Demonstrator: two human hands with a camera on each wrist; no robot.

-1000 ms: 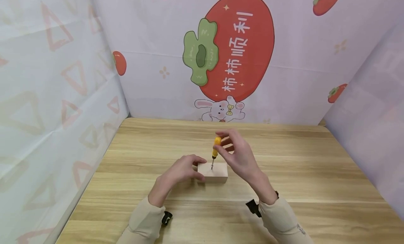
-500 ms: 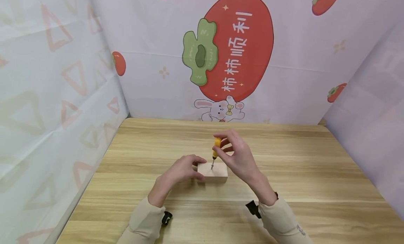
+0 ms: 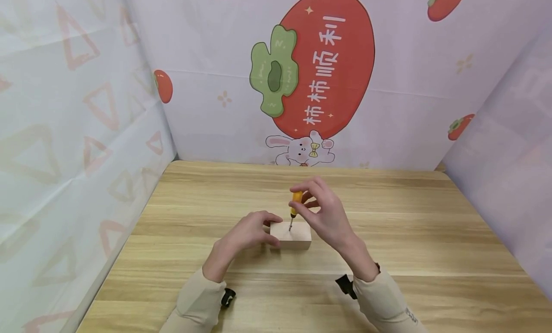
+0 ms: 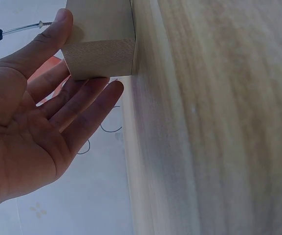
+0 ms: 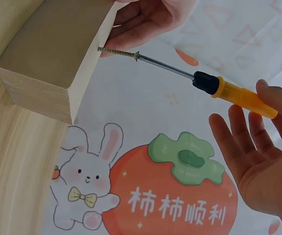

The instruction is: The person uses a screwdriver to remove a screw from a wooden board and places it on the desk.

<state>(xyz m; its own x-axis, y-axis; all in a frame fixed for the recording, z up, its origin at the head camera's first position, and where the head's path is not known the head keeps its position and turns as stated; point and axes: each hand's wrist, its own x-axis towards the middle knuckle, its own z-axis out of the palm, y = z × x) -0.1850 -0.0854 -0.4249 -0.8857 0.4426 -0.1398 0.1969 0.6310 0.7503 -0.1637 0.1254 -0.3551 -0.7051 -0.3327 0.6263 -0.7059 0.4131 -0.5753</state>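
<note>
- Right wrist view: our right hand (image 5: 267, 178) pinches the screwdriver (image 5: 207, 82) by its handle, tip at the screw (image 5: 119, 52) standing up from the block (image 5: 48, 44).
- Our left hand (image 3: 247, 231) grips the block on the surface (image 3: 409, 218).
- We should turn gently, driver and screw in line.

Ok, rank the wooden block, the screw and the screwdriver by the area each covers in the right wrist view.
Largest to smallest:
1. Wooden block, though the frame cuts it off
2. Screwdriver
3. Screw
</note>
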